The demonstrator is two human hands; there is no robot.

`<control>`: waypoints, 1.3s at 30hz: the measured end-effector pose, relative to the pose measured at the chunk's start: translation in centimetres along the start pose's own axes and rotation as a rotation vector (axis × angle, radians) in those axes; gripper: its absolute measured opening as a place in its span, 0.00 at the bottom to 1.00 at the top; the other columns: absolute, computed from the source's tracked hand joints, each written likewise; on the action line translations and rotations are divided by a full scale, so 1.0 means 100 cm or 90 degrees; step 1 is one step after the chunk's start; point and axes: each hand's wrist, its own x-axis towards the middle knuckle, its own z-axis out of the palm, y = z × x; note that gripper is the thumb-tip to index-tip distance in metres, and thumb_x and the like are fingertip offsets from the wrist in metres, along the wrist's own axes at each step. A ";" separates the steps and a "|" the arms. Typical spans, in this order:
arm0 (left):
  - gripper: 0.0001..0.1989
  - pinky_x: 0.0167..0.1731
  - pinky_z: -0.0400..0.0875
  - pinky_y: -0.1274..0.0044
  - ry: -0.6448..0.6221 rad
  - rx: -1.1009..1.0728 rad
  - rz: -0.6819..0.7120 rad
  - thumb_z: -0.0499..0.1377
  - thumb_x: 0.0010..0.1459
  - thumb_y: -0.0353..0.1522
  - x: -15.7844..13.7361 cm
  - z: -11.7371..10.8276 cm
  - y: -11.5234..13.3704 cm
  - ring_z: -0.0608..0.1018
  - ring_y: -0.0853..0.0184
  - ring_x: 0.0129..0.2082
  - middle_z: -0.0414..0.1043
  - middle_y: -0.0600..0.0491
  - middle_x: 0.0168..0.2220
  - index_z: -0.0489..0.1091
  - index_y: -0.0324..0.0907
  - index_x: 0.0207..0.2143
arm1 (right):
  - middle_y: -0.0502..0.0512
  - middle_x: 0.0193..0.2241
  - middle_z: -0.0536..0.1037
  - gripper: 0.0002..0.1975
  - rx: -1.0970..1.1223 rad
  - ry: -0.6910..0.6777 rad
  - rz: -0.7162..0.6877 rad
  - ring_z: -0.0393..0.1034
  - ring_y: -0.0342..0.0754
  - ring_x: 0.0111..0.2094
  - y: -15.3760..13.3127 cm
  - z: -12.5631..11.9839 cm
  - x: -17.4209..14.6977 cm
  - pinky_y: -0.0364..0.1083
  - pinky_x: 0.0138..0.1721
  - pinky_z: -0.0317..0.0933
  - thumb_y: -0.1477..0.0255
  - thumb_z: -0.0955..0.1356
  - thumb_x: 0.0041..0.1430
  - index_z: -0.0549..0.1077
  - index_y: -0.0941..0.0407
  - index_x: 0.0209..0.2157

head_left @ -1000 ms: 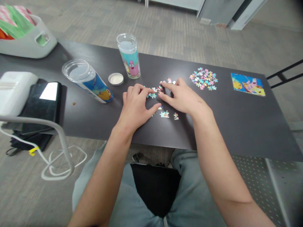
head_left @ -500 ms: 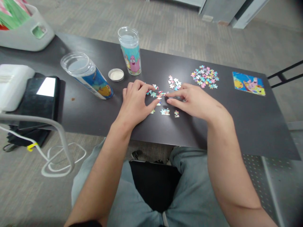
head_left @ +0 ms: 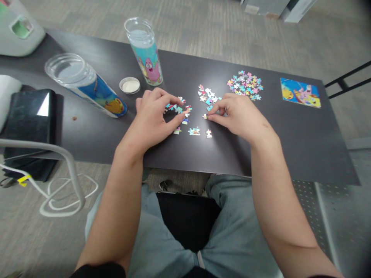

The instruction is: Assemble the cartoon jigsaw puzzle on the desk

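Note:
My left hand rests over the table with thumb and fingers apart, curved around a partly joined cluster of jigsaw pieces. Between the thumb and index finger of my right hand is a small jigsaw piece, pinched just above or on the tabletop. Closer to me lie a short joined strip, a single piece and another small piece. A loose group of pieces spreads beyond my right fingertips. My left fingers hide part of the cluster.
A heap of pieces lies at the back right, beside a colourful picture card. Two clear-topped cartoon canisters, one nearer and one farther, stand left near a round lid. A black folder sits farther left.
My right hand has drawn slightly away from the cluster, with a small piece in its fingertips. My left hand stays beside the cluster. The whole view has shifted a little.

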 end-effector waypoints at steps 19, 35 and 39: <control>0.22 0.54 0.79 0.58 -0.212 -0.074 0.035 0.74 0.66 0.59 -0.007 -0.028 -0.018 0.83 0.54 0.47 0.88 0.51 0.51 0.91 0.55 0.47 | 0.55 0.43 0.82 0.10 0.111 -0.047 -0.045 0.77 0.56 0.41 0.026 -0.005 -0.017 0.57 0.50 0.74 0.64 0.82 0.79 0.96 0.45 0.57; 0.21 0.64 0.82 0.56 -0.231 -0.091 0.033 0.74 0.66 0.60 -0.008 -0.031 -0.013 0.86 0.50 0.53 0.90 0.50 0.49 0.90 0.55 0.41 | 0.58 0.45 0.84 0.18 0.163 -0.044 0.064 0.75 0.60 0.44 0.017 -0.018 -0.035 0.65 0.54 0.79 0.45 0.85 0.72 0.91 0.42 0.49; 0.15 0.56 0.81 0.57 -0.237 -0.108 0.038 0.74 0.67 0.53 -0.010 -0.032 -0.012 0.85 0.53 0.48 0.90 0.52 0.46 0.90 0.55 0.43 | 0.55 0.44 0.82 0.09 0.165 -0.028 0.018 0.76 0.58 0.43 0.018 -0.012 -0.032 0.62 0.52 0.78 0.57 0.85 0.71 0.91 0.43 0.47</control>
